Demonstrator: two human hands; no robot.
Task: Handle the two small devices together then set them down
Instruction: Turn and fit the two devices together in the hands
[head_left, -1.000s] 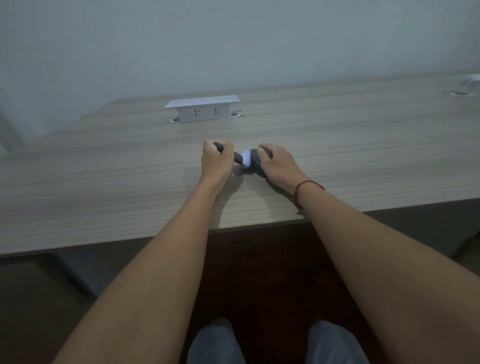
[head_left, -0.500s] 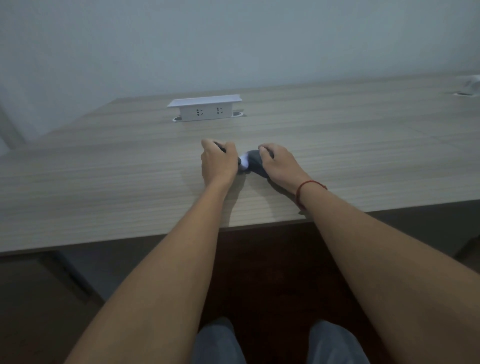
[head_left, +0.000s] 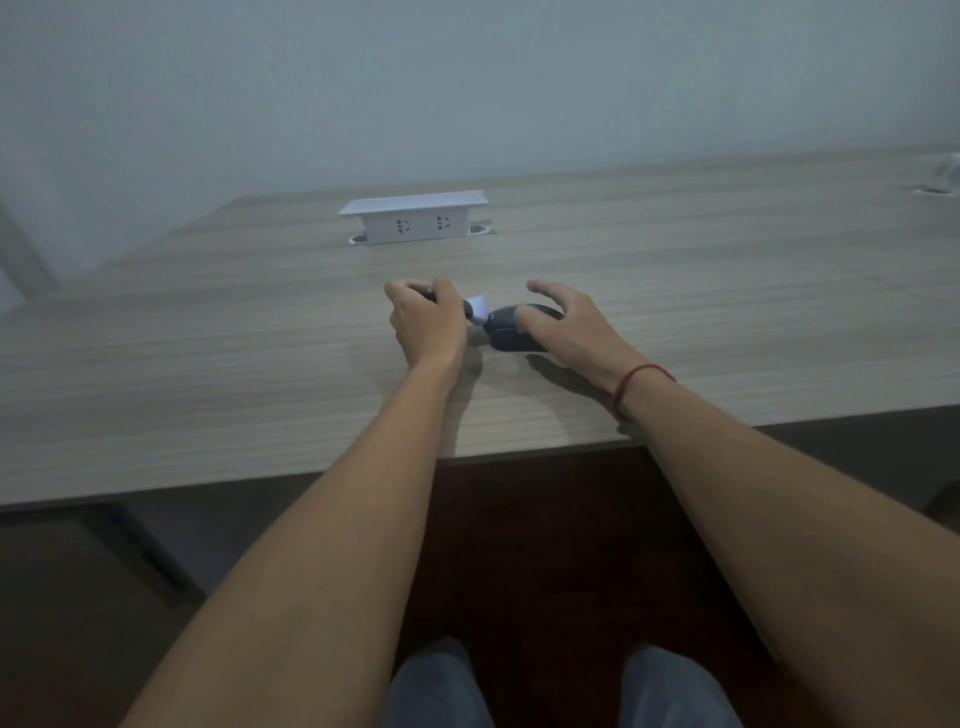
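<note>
My left hand (head_left: 426, 322) is closed around a slim dark device (head_left: 470, 307); only its pale, lit end sticks out to the right of the fist. That end touches a dark rounded device (head_left: 501, 335) lying on the wooden table (head_left: 208, 364). My right hand (head_left: 571, 327) hovers over the rounded device with fingers spread and lifted, only the thumb resting on its top. Most of the slim device is hidden inside my left fist.
A white pop-up socket box (head_left: 415, 221) stands on the table beyond my hands. A pale object (head_left: 950, 171) sits at the far right edge of view. The table's front edge runs just under my forearms; my knees show below.
My right hand, which was wrapped over the rounded device, has lifted and spread its fingers. The left hand has kept its grip and shifted slightly left, exposing the pale end.
</note>
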